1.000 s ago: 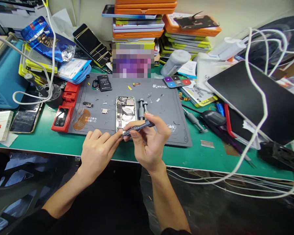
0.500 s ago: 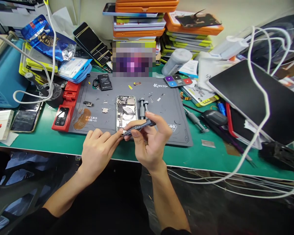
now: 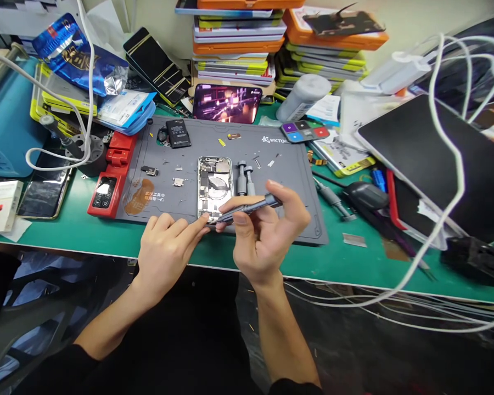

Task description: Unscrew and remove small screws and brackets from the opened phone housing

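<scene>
An opened phone with bare inner parts lies on the dark grey mat near its front edge. My right hand grips a dark grey screwdriver, tilted, its tip end near the phone's bottom edge. At the phone's lower left corner is my left hand, index fingertip on the phone and the other fingers curled; whether it pinches anything is hidden. Two grey screwdrivers lie just right of the phone. A black battery and small loose parts are further back and left on the mat.
A red device borders the mat's left side. Behind stand a lit phone and stacked boxes. To the right are a screwdriver, a white cable and a black panel. A white bottle leans at the back.
My right hand and its screwdriver have shifted right, and the screwdriver lies at a flatter angle. My left fingertip stays at the phone's lower corner. The view has moved slightly.
</scene>
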Available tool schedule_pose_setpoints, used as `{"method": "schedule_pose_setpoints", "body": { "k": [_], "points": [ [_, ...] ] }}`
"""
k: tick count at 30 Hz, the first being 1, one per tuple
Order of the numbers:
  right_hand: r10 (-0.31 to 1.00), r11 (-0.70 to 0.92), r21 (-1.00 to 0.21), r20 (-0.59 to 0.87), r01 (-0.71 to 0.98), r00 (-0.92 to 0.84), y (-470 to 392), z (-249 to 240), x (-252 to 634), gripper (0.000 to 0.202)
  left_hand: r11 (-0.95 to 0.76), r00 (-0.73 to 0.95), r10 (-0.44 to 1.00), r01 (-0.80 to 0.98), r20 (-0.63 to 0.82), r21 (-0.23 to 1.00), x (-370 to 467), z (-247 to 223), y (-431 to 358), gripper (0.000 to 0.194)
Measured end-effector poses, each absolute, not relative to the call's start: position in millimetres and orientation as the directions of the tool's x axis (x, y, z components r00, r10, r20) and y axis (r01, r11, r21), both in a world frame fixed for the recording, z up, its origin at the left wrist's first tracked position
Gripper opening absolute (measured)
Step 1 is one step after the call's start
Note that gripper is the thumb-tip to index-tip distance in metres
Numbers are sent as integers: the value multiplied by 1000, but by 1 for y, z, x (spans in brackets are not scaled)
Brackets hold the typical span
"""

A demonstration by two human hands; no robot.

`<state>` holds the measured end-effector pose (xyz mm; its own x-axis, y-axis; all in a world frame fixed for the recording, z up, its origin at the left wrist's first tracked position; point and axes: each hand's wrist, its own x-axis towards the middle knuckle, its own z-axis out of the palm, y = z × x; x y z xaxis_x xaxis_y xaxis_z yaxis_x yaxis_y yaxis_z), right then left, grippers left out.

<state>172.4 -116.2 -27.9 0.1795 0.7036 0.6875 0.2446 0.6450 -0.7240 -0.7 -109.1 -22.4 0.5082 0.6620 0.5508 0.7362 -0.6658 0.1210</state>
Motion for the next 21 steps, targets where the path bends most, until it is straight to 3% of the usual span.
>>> {"method": "schedule_pose_setpoints", "body": {
  "k": [21],
  "points": [
    [721, 650, -733, 678, 201, 141, -118, -29, 172, 56, -648, 490, 673, 752, 554, 121, -1, -24, -110, 24]
  ]
}}
